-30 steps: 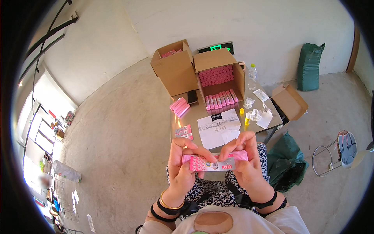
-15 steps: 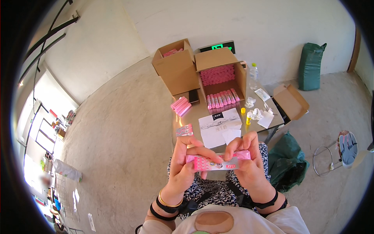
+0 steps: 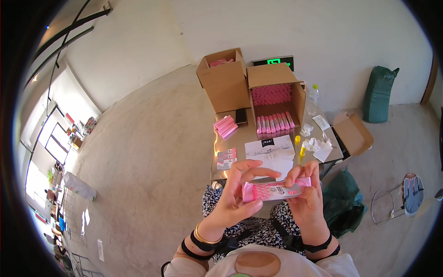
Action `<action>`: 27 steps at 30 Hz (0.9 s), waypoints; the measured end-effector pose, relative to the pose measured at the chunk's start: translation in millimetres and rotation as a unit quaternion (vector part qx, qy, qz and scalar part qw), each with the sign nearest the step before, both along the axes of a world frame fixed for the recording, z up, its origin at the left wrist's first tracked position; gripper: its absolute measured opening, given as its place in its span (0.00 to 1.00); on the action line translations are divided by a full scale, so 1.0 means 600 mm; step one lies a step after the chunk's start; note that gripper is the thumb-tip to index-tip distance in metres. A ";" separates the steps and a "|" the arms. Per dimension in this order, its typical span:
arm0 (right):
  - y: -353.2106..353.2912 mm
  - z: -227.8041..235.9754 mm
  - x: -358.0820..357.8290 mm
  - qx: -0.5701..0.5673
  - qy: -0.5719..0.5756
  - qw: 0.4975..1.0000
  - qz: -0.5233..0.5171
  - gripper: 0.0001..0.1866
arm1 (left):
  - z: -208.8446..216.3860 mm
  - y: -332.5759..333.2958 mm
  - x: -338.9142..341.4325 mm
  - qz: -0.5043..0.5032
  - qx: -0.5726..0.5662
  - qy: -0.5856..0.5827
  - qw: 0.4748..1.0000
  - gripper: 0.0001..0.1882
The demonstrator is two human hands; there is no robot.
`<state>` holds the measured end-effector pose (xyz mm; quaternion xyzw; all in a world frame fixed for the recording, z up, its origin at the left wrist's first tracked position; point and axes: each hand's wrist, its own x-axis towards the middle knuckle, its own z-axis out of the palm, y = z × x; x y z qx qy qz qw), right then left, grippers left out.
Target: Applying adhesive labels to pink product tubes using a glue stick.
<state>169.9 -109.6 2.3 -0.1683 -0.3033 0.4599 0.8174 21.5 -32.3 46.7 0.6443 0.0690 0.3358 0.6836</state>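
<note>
A pink-wrapped roll [image 3: 267, 190] with a pink and silver label is held level above my lap. My right hand [image 3: 308, 205] pinches its right end between thumb and fingers. Around the left end, my left hand [image 3: 230, 199] is open; its thumb lies along the lower edge and its fingers stretch above the upper edge. On the steel table [image 3: 240, 144] beyond are flat pink-and-silver labels [image 3: 226, 158], a small pile of plain pink rolls [image 3: 225, 126] and white printed sheets [image 3: 270, 150].
An open carton [image 3: 277, 74] lies on its side, packed with pink rolls; a row of labelled rolls [image 3: 275, 123] fronts it. Another carton [image 3: 224, 87] stands left. Yellow glue stick [image 3: 302, 151], crumpled tissue [image 3: 312, 145] and bottle [image 3: 314, 94] sit right. A green bag [image 3: 344, 201] rests on the floor.
My left fingers have spread away from the roll, while the right hand keeps its pinch. Both hands and the roll have shifted slightly right in view, and the head view has turned a little.
</note>
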 end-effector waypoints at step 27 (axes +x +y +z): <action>0.005 0.001 -0.012 0.012 -0.046 0.998 -0.039 0.19 | -0.024 0.022 -0.030 0.034 -0.055 -0.037 0.997 0.22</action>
